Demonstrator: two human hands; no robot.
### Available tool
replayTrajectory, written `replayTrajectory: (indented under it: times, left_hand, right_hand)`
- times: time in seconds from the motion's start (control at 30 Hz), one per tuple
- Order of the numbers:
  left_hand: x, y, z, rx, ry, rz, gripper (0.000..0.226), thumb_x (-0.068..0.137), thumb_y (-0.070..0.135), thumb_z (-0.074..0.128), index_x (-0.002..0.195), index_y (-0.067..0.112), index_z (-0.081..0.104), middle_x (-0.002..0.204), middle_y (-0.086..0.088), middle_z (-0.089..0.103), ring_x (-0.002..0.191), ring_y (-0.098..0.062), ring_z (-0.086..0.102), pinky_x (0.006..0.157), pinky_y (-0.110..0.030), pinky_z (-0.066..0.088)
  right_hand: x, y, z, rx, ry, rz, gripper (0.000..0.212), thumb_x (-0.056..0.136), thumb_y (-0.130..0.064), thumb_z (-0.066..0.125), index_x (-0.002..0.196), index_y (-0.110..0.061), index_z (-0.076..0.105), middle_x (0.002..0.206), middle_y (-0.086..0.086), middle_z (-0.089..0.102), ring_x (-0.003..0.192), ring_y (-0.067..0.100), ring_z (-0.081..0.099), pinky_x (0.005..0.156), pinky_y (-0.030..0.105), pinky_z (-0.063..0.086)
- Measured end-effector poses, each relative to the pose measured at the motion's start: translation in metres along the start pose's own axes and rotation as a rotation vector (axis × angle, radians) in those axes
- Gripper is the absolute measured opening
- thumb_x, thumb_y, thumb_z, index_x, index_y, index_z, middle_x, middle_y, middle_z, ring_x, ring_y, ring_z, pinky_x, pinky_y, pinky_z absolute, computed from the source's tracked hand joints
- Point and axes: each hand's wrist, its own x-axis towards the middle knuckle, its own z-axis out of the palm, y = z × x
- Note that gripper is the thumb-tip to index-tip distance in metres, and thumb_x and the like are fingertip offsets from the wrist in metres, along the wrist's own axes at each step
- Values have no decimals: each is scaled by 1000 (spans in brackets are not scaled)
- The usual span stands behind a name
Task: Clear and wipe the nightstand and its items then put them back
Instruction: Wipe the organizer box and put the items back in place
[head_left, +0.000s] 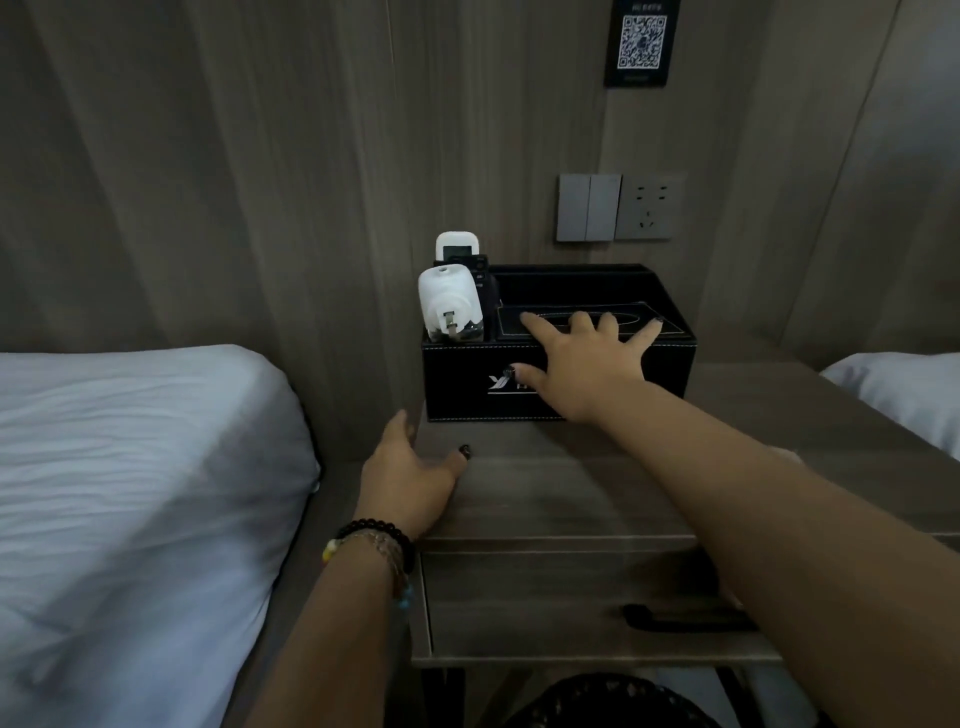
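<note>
Organizer box (558, 384) sits at the nightstand's (571, 499) rear, long axis left-right. Right hand (587, 364), fingers spread, lies on the box top, nearer. Left hand (410, 478), relaxed and holding nothing, hovers off the box's front-left corner.

Little can be read here. On the front of the black organizer box (558, 384), just under the right hand (587, 358), there is a white logo that looks like the letter "X" or "Y", with a white line below it; the thumb covers the rest of the word. High above the right hand, a dark wall plaque (641, 44) carries a QR code; its small text is too blurred to read
</note>
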Motion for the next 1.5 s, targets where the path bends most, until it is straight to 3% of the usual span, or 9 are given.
replayTrajectory:
  times: [0.17, 0.47, 0.77, 0.87, 0.97, 1.1, 1.23, 1.33, 1.5]
  left_hand:
    - [2, 1, 3, 70, -52, -35, 86, 87, 41, 66, 152, 12, 18, 148, -3, 43, 129, -20, 47, 106, -31, 40]
    - [-9, 11, 1, 114, -33, 56, 50, 93, 36, 59, 137, 16, 44, 107, 14, 46, 94, -1, 43, 78, -12, 33]
    - [-10, 11, 2, 85, -33, 35, 45, 93, 32, 59, 134, 16, 49, 101, 15, 45, 91, -5, 45, 78, -15, 34]
    - [-11, 13, 2, 142, -44, 53, 44, 94, 33, 58, 134, 17, 49, 119, 9, 56, 98, -9, 51, 83, -18, 38]
    - [-14, 16, 2, 252, -50, 82, 58, 93, 35, 57, 144, 14, 39, 143, -2, 46, 126, -18, 46, 105, -27, 37]
    - [-33, 38, 13, 328, 30, 247, 57, 92, 27, 57, 144, 16, 36, 149, -2, 37, 137, -18, 34, 112, -28, 27]
    - [-67, 72, 45, 268, -4, 413, 47, 95, 26, 51, 140, 27, 40, 143, 12, 36, 132, -6, 34, 106, -19, 26]
    - [-96, 92, 74, 221, -104, 475, 41, 96, 29, 48, 137, 31, 42, 140, 16, 39, 129, -2, 36, 104, -21, 32]
    - [-117, 112, 116, 250, -218, 481, 41, 97, 30, 48, 138, 28, 43, 137, 13, 45, 128, -7, 40, 108, -30, 37]
  right_hand:
    - [42, -1, 9, -17, -1, 0, 70, 92, -69, 28, 151, -43, 3, 155, 14, 24, 141, 43, 19, 104, 79, 4]
    - [85, -8, 20, -3, 2, 17, 70, 90, -71, 29, 151, -42, 7, 156, 14, 22, 142, 43, 17, 104, 79, 3]
    - [85, -7, 19, -26, -19, 15, 71, 91, -71, 29, 151, -41, 5, 157, 14, 20, 142, 43, 17, 103, 78, 3]
    - [81, 1, 8, 64, -125, -54, 75, 93, -65, 37, 152, -42, -2, 160, 12, 11, 147, 40, 6, 106, 75, -1]
    - [60, 28, -9, 486, -84, -147, 75, 95, -49, 50, 154, -36, 4, 159, 13, 16, 147, 32, 10, 116, 56, 13]
    - [-33, 76, -28, 682, 129, -238, 63, 93, -28, 62, 148, -17, 35, 145, 9, 41, 135, 19, 37, 103, 13, 25]
    - [-146, 132, -15, 815, 273, -61, 28, 86, -20, 69, 111, -32, 66, 118, -13, 61, 110, -3, 55, 92, 14, 41]
    - [-204, 154, 7, 1104, 434, 258, 31, 83, 0, 68, 88, -31, 68, 98, -10, 70, 82, -15, 62, 71, 5, 46]
    - [-227, 157, 36, 997, 482, 439, 36, 78, 3, 67, 79, -34, 64, 86, -4, 69, 72, 4, 66, 66, 12, 48]
